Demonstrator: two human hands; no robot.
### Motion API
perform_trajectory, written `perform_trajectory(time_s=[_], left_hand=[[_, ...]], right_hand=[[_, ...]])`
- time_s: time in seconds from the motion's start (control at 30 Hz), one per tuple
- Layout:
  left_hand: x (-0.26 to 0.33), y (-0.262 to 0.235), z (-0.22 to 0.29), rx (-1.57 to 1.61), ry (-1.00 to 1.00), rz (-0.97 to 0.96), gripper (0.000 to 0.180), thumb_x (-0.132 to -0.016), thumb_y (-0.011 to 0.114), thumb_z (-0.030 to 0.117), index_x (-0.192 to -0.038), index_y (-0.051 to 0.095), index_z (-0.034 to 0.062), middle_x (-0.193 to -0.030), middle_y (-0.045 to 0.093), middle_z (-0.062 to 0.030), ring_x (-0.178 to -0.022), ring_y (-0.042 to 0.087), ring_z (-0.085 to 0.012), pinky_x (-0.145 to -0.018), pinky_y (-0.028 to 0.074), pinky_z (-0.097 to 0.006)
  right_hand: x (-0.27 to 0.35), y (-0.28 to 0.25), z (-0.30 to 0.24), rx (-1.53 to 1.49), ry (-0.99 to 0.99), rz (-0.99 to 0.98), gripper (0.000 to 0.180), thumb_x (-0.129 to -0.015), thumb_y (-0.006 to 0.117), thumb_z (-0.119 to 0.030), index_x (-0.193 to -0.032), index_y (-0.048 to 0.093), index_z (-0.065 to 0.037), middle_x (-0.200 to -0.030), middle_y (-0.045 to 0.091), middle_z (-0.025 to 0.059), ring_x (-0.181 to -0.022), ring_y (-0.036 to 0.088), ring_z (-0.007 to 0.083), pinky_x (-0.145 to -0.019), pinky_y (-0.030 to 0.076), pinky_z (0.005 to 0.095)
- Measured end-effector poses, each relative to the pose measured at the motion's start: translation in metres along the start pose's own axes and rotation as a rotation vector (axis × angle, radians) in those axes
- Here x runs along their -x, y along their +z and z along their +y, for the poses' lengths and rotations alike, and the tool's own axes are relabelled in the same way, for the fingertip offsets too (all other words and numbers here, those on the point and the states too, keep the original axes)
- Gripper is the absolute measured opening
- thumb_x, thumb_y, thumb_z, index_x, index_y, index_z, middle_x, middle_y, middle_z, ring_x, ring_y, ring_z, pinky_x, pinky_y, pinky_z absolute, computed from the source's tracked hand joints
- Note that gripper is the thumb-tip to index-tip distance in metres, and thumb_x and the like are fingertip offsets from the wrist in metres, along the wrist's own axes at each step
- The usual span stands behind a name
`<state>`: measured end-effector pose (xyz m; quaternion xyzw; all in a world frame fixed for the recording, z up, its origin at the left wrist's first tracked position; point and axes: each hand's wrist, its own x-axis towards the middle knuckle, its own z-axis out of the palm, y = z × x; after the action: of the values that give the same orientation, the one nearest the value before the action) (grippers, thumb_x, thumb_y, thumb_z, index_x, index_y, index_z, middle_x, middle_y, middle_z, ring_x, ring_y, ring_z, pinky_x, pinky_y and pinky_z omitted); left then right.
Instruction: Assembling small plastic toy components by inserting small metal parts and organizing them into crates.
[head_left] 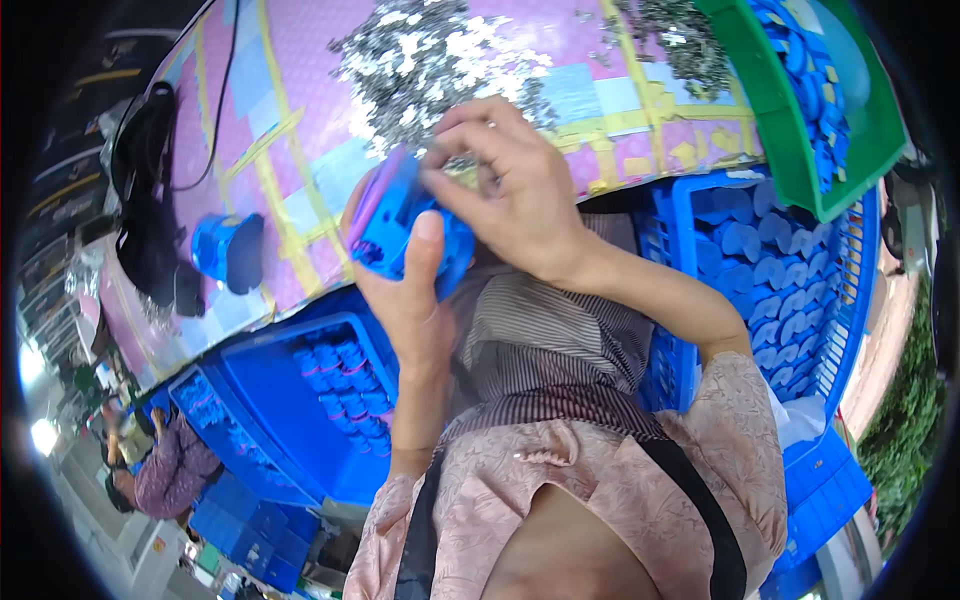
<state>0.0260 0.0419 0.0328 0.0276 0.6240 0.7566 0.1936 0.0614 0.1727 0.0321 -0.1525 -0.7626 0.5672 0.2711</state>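
My left hand (405,300) grips a blue plastic part (400,225) with a pink edge, thumb laid along its front. My right hand (510,185) reaches over from the right, and its fingertips pinch at the top of the same part. Both hands are held up in front of my chest, over the edge of a table covered in a pink and yellow patterned sheet (300,120). A heap of small shiny metal pieces (430,55) lies on the table just beyond my hands.
A blue crate (300,420) at lower left holds rows of blue parts. A second blue crate (770,270) at right is full of blue pieces, with a green tray (790,110) above it. A blue cup-shaped part (225,250) and black bag (150,200) sit at the table's left. Another person (165,465) works far left.
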Motion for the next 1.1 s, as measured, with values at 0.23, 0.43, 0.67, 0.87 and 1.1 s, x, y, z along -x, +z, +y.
perform_trajectory(time_s=[0.23,0.43,0.67,0.87,1.1], left_hand=[[-0.009,-0.010,0.003,0.074,-0.047,-0.042,0.064,-0.084,0.073,0.031,-0.133,0.047,-0.0017,-0.116,0.062,-0.0140,-0.094,0.067,-0.0230,-0.070,0.056,-0.030],[-0.010,-0.005,0.006,0.181,-0.181,-0.092,0.061,-0.088,0.067,0.035,-0.133,0.046,-0.0010,-0.109,0.066,-0.0156,-0.085,0.071,-0.0256,-0.047,0.056,-0.028],[-0.011,-0.005,0.008,0.213,-0.211,-0.112,0.063,-0.085,0.071,0.032,-0.132,0.046,-0.0009,-0.107,0.065,-0.0151,-0.082,0.070,-0.0213,-0.051,0.058,-0.030],[-0.007,-0.004,0.014,0.130,-0.172,-0.100,0.066,-0.082,0.073,0.033,-0.131,0.048,-0.0019,-0.104,0.065,-0.0142,-0.079,0.069,-0.0186,-0.051,0.058,-0.027],[-0.006,-0.009,0.016,0.108,-0.149,-0.121,0.070,-0.079,0.074,0.034,-0.133,0.048,-0.0026,-0.107,0.064,-0.0152,-0.078,0.068,-0.0177,-0.049,0.056,-0.025]], right_hand=[[-0.007,-0.017,0.007,-0.039,-0.167,-0.190,0.017,-0.085,0.072,-0.013,-0.100,0.071,-0.005,-0.095,0.064,0.0080,-0.074,0.063,0.0164,-0.061,0.048,0.0278],[-0.045,-0.079,0.043,1.028,0.061,0.207,0.017,-0.087,0.065,-0.019,-0.095,0.063,-0.005,-0.095,0.066,0.0145,-0.080,0.066,0.0340,-0.067,0.051,0.0437],[-0.044,-0.082,0.036,0.534,0.022,0.023,0.011,-0.088,0.066,-0.013,-0.095,0.066,-0.004,-0.089,0.069,0.0089,-0.075,0.067,0.0205,-0.060,0.050,0.0327],[-0.014,-0.032,0.000,-0.173,0.039,-0.259,0.016,-0.082,0.074,-0.002,-0.098,0.073,-0.005,-0.087,0.069,-0.0005,-0.064,0.050,0.0009,-0.052,0.035,0.0161],[-0.005,-0.018,0.003,-0.200,-0.089,-0.165,0.023,-0.080,0.069,0.007,-0.100,0.073,-0.002,-0.087,0.068,0.0070,-0.081,0.065,0.0142,-0.066,0.049,0.0233]])
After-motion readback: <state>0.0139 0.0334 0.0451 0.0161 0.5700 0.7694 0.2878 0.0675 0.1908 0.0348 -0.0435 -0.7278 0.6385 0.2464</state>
